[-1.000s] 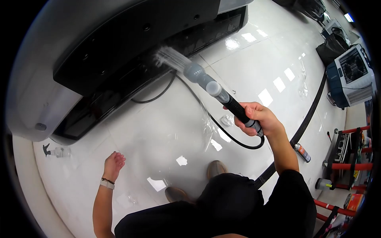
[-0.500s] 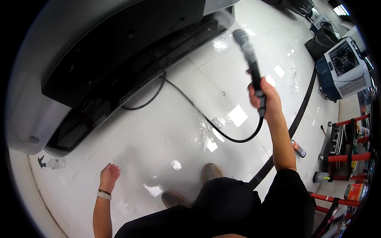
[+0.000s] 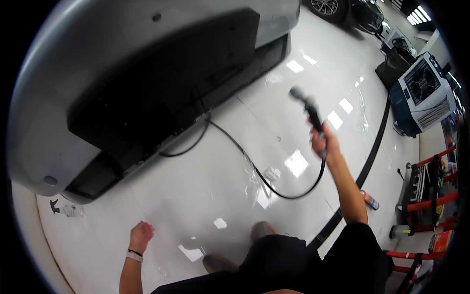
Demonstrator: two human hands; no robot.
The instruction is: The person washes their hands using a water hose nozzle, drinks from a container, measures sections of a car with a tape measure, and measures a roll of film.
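Observation:
My right hand (image 3: 325, 143) grips a black hose nozzle (image 3: 312, 111) with a rounded greyish head, blurred by motion. The nozzle points up and left, apart from the silver car bumper (image 3: 49, 142) and its black lower panel (image 3: 171, 83). From the grip a black hose (image 3: 274, 191) loops down over the floor and goes under the car. My left hand (image 3: 142, 235) hangs over the floor at lower left with fingers loosely curled, holding nothing, a pale band at the wrist. Nearest to it is a clear spray bottle (image 3: 71, 210) lying beneath the bumper.
A wet, glossy white floor (image 3: 196, 196) stretches around my shoes. A dark drain strip (image 3: 374, 152) runs along the right. Beyond it are an air cooler (image 3: 423, 95), a spray can (image 3: 370, 200) and a red-framed cart (image 3: 433, 202). Another car's wheel (image 3: 324, 5) shows at the top.
The nozzle has moved down, away from the bumper's right end, and a whitish haze there has gone. My view has tilted upward, showing more silver bumper. My left hand still holds nothing.

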